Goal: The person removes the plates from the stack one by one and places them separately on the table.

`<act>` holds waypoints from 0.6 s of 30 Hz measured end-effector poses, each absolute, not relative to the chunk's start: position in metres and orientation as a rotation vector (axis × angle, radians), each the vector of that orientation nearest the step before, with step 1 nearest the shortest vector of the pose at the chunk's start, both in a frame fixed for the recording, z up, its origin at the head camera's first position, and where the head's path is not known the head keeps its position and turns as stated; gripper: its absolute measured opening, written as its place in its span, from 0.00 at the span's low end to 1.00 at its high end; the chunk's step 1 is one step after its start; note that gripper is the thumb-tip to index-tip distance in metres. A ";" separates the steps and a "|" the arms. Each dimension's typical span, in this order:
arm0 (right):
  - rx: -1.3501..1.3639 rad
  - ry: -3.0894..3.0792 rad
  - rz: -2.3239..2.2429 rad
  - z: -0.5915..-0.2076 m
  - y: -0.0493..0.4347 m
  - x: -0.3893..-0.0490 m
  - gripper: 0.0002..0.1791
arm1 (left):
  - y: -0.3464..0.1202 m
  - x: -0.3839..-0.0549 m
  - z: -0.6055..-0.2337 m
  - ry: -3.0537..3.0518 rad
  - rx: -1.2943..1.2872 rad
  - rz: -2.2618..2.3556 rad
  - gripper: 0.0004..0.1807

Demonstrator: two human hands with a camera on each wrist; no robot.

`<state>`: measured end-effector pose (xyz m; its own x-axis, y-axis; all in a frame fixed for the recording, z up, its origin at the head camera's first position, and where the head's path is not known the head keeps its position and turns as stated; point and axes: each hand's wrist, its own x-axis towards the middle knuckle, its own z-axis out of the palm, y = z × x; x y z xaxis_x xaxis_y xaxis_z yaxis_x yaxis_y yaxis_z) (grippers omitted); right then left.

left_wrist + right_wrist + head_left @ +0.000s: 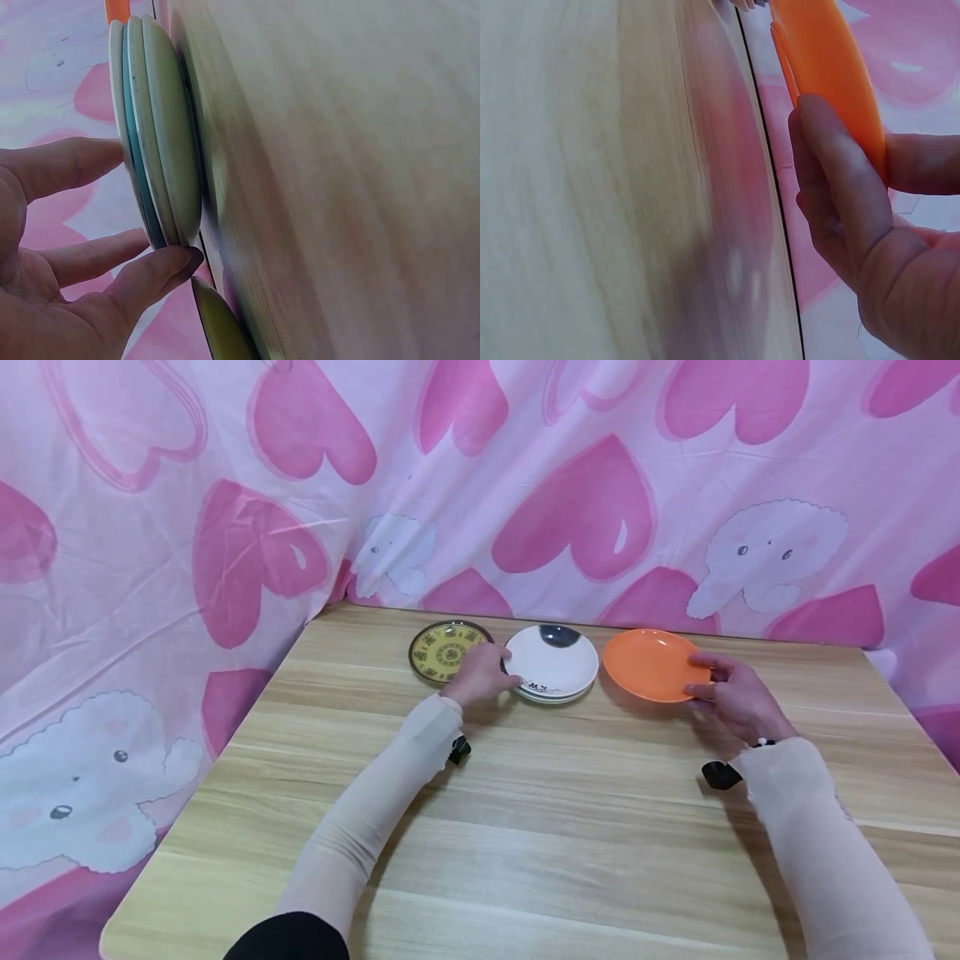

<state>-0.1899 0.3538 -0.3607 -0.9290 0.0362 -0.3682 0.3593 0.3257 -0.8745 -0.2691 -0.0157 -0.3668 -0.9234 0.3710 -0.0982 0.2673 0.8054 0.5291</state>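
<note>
My left hand [480, 675] grips the left rim of a stack of plates [551, 664]. The top plate is white with a dark patch and small dark marks. From the side, the left wrist view shows several layered rims, one of them teal [137, 150], with the thumb and fingertips of the left hand [82, 262] at the edge. My right hand [738, 697] pinches the right rim of an orange plate [651, 665]. In the right wrist view, the orange plate [829, 67] is held above the tabletop between thumb and fingers.
A yellow patterned plate [442, 652] with a dark rim lies left of the stack, partly behind the left hand. The wooden table [562, 835] ends at the back against a pink heart-patterned curtain [450, 485], which also hangs on the left.
</note>
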 end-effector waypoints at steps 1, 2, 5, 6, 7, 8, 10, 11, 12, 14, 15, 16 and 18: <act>0.353 2.326 -1.626 -0.362 0.353 -0.191 0.41 | -0.016 -0.269 -0.367 2.797 0.500 0.774 0.33; 0.350 2.337 -1.617 -0.362 0.353 -0.191 0.41 | -0.016 -0.269 -0.367 2.798 0.500 0.773 0.33; 0.353 2.351 -1.601 -0.364 0.351 -0.192 0.41 | -0.016 -0.269 -0.367 2.799 0.504 0.769 0.33; 0.352 2.352 -1.601 -0.365 0.351 -0.192 0.41 | -0.015 -0.269 -0.367 2.799 0.507 0.768 0.33; 0.353 2.356 -1.598 -0.366 0.351 -0.191 0.41 | -0.015 -0.269 -0.367 2.797 0.509 0.768 0.33; 0.354 2.356 -1.596 -0.366 0.351 -0.191 0.41 | -0.015 -0.269 -0.367 2.794 0.509 0.772 0.33; 0.355 2.365 -1.578 -0.367 0.351 -0.191 0.40 | -0.015 -0.269 -0.366 2.791 0.505 0.778 0.33; 0.357 2.365 -1.576 -0.367 0.351 -0.191 0.40 | -0.015 -0.269 -0.367 2.791 0.504 0.778 0.33; 0.357 2.369 -1.566 -0.367 0.350 -0.191 0.40 | -0.015 -0.269 -0.367 2.793 0.503 0.776 0.33; 0.348 2.389 -1.548 -0.367 0.350 -0.191 0.39 | -0.014 -0.269 -0.367 2.794 0.498 0.777 0.33; 0.344 2.393 -1.544 -0.367 0.349 -0.192 0.39 | -0.014 -0.269 -0.367 2.795 0.498 0.776 0.33; 0.340 2.397 -1.539 -0.367 0.349 -0.192 0.39 | -0.014 -0.269 -0.368 2.794 0.498 0.778 0.33; 0.336 2.402 -1.532 -0.367 0.347 -0.192 0.38 | -0.015 -0.269 -0.368 2.795 0.500 0.779 0.33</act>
<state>-0.1922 0.3474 -0.3670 -0.9361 0.0483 -0.3484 0.3362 0.4135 -0.8461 -0.2690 -0.0146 -0.3676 -0.9236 0.3709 -0.0972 0.2672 0.8045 0.5305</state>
